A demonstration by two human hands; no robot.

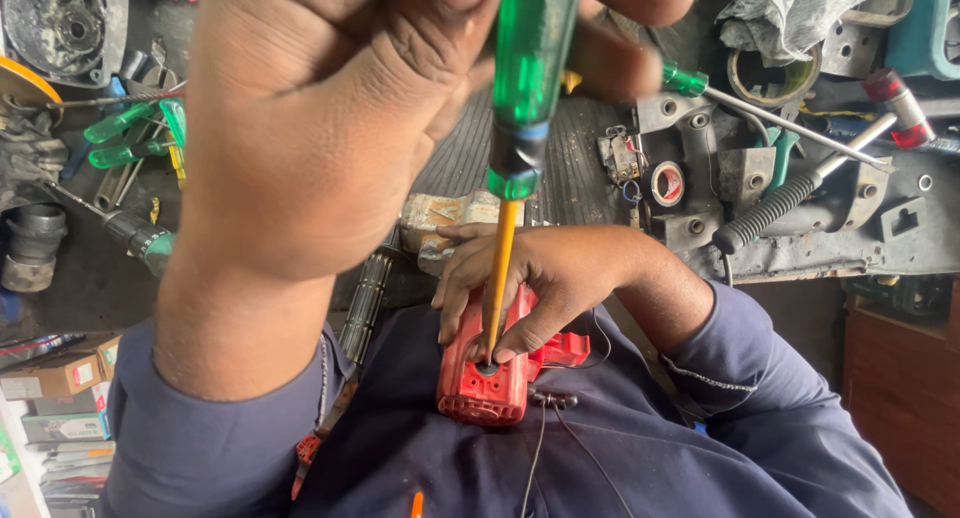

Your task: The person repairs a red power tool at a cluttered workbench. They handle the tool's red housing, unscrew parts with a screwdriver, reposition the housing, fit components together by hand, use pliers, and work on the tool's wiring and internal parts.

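Entry: screw work on a small power-tool housing, seen from my remote station.

- Left hand, upper left and centre of the frame: closed in a full fist round the green translucent handle of a screwdriver, the back of the hand towards the camera.
- Screwdriver shaft: yellow, running almost straight down. Its tip sits in a round recess on top of the housing.
- Red plastic housing, lower centre: resting against the dark blue shirt, vented end towards the bottom of the frame. Thin wires trail from it.
- Right hand, centre: fingers half curled over the top of the housing and pinning it. One fingertip lies right beside the shaft at the recess.
- Ribbed metal cylinder, just left of the housing: I take it for a motor armature, but cannot be sure.
- Workbench, top of the frame: spare green-handled screwdrivers at upper left, a roll of tape at centre right, a crumpled rag at upper right, and grey metal castings between them.

Step, as I judge it: the tip is seated on a recessed screw and a turn is in hand. I cannot tell whether it is tightening or loosening.

Next move calls for: the shaft kept in line with the recess, steady downward pressure, a firm hold on the housing — and the guiding fingertip kept clear if the tip slips.
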